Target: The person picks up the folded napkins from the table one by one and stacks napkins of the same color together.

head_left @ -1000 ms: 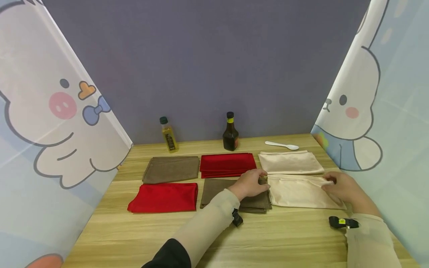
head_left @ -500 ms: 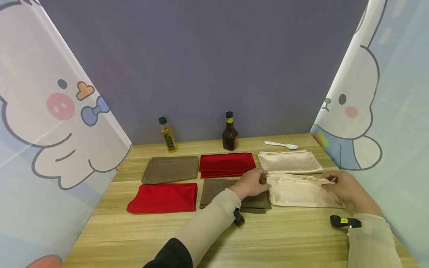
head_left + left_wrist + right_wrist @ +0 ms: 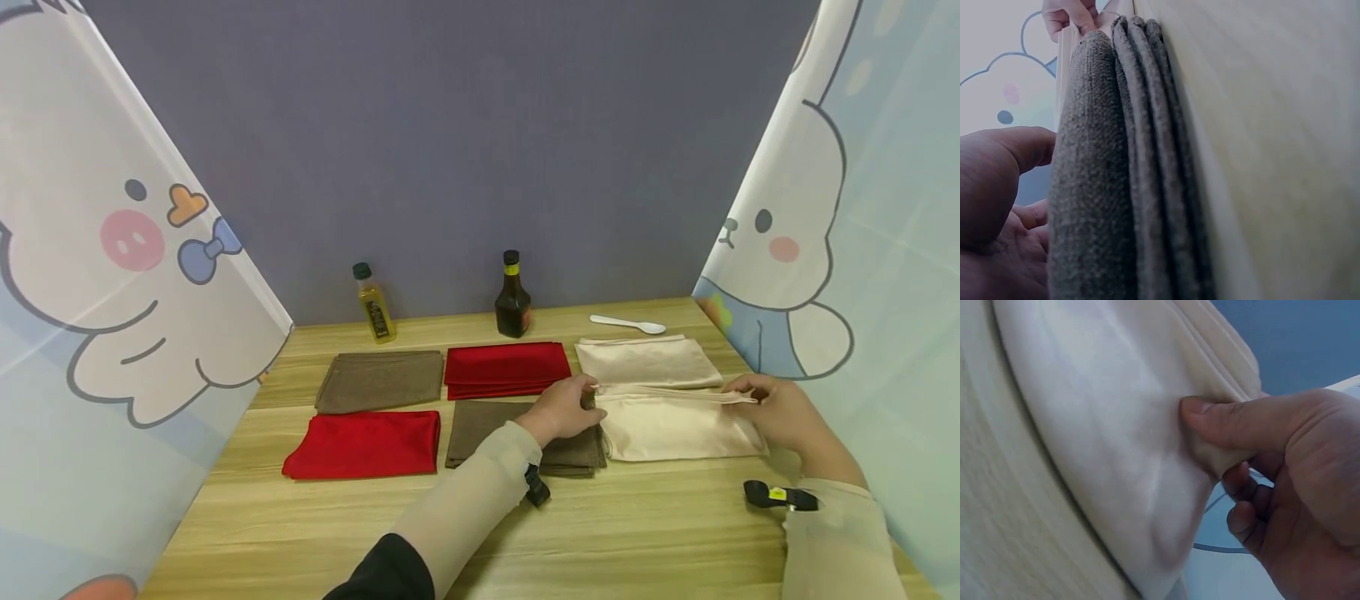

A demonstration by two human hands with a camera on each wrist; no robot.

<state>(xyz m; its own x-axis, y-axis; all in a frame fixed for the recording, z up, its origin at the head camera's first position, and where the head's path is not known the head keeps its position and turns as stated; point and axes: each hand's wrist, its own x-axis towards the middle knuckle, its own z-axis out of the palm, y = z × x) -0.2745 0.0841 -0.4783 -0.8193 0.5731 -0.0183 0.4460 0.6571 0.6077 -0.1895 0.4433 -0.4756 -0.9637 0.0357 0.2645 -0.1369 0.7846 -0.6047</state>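
A folded cream satin-like cloth (image 3: 678, 429) lies at the front right, its far edge raised in several layers. My right hand (image 3: 772, 408) pinches the layers at its right end; the thumb (image 3: 1229, 422) presses the near face in the right wrist view. At the cloth's left end, my left hand (image 3: 558, 410) holds the upper corner between thumb and fingers, though the contact is partly hidden. Beneath that hand lies a folded brown cloth (image 3: 480, 425), whose stacked layers fill much of the left wrist view.
Behind lie another cream cloth (image 3: 645, 362), a dark red cloth (image 3: 508, 369) and a brown cloth (image 3: 381, 381). A bright red cloth (image 3: 363, 446) is at front left. An oil bottle (image 3: 377, 308), a dark sauce bottle (image 3: 513, 300) and a white spoon (image 3: 628, 323) are along the back.
The cream cloth's far edge has risen slightly, with my right hand lifting its right end and shifting a little to the right. My left hand has hardly moved.
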